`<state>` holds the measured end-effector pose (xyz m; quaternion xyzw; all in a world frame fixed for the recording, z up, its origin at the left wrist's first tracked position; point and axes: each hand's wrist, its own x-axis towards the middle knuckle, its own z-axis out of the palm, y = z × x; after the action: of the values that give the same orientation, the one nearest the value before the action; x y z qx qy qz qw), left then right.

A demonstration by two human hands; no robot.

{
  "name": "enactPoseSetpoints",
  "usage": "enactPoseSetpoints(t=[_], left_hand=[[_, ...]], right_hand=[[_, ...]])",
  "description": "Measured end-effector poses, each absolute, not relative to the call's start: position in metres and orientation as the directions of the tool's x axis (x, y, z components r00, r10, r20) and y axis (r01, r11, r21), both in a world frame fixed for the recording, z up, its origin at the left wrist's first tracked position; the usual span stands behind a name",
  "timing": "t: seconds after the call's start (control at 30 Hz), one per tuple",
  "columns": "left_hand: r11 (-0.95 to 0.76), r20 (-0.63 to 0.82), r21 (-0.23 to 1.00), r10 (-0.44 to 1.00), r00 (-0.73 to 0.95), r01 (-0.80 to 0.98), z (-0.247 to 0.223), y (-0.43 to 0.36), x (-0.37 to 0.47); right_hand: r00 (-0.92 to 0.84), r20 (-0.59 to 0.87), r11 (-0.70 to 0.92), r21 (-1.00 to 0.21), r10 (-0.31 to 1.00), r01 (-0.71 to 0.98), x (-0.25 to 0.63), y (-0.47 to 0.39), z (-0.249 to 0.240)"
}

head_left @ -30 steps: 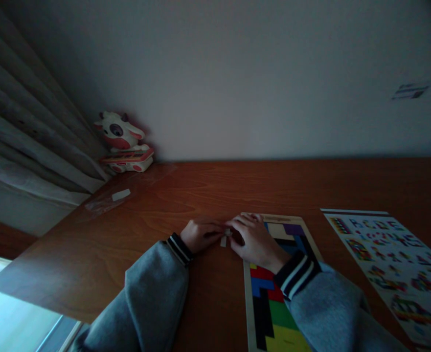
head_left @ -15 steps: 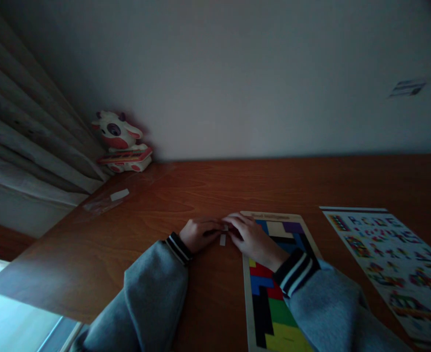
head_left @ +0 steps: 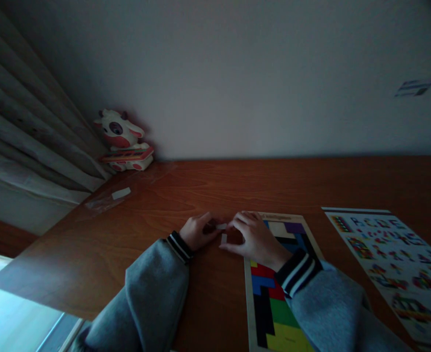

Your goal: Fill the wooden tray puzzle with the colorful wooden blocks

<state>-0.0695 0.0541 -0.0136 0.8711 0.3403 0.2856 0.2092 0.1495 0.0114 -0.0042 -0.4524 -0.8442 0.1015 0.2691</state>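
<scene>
My left hand (head_left: pixel 199 231) has thumb and fingers closed on the near end of a small white strip (head_left: pixel 221 226), which sticks out to the right. My right hand (head_left: pixel 250 237) is beside it, over the upper left edge of a puzzle board (head_left: pixel 249 313). Its thumb and fingers are spread apart, with the fingertips close to the right end of that strip. Between them a second small white strip (head_left: pixel 224 238) shows, its lower end by the right thumb; I cannot tell whether they touch. Coloured block pieces fill the visible part of the wooden-framed board, partly hidden under my right forearm.
A printed sheet with colourful figures (head_left: pixel 387 266) lies on the brown table (head_left: pixel 208 190) at the right. Back left stands a cow-shaped toy with a keyboard (head_left: pixel 125 139). Clear plastic with a white label (head_left: pixel 121 193) lies before it. A curtain (head_left: pixel 28 122) hangs at the left.
My right thumb has moved down and away from its fingers, opening that hand. My left fingers have shifted, and more of the upper white strip shows.
</scene>
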Motion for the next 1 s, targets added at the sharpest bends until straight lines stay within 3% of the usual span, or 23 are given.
enactPoseSetpoints(t=[0.17,0.33,0.53,0.8,1.0], left_hand=[[-0.665,0.363,0.631,0.708,0.606,0.399,-0.0174,0.0558,-0.0711],[-0.675,0.372,0.629,0.697,0.613,0.385,-0.0183,0.0564,-0.0704],[-0.684,0.373,0.608,0.693,0.617,0.402,-0.0167,0.0551,-0.0707],[-0.705,0.390,0.608,0.665,0.637,0.364,-0.0126,0.0521,-0.0692],[-0.708,0.366,0.598,0.658,0.658,0.375,-0.0136,0.0497,-0.0664]], right_hand=[[-0.489,0.310,0.579,-0.422,0.815,0.697,0.1493,0.0121,-0.0087],[-0.483,0.313,0.575,-0.470,0.818,0.669,0.1488,0.0119,-0.0090],[-0.521,0.386,0.648,-0.406,0.761,0.645,0.1484,0.0112,-0.0084],[-0.353,0.451,0.572,-0.602,0.819,0.558,0.1461,0.0127,-0.0074],[-0.379,0.438,0.570,-0.490,0.815,0.660,0.1455,0.0133,-0.0111]])
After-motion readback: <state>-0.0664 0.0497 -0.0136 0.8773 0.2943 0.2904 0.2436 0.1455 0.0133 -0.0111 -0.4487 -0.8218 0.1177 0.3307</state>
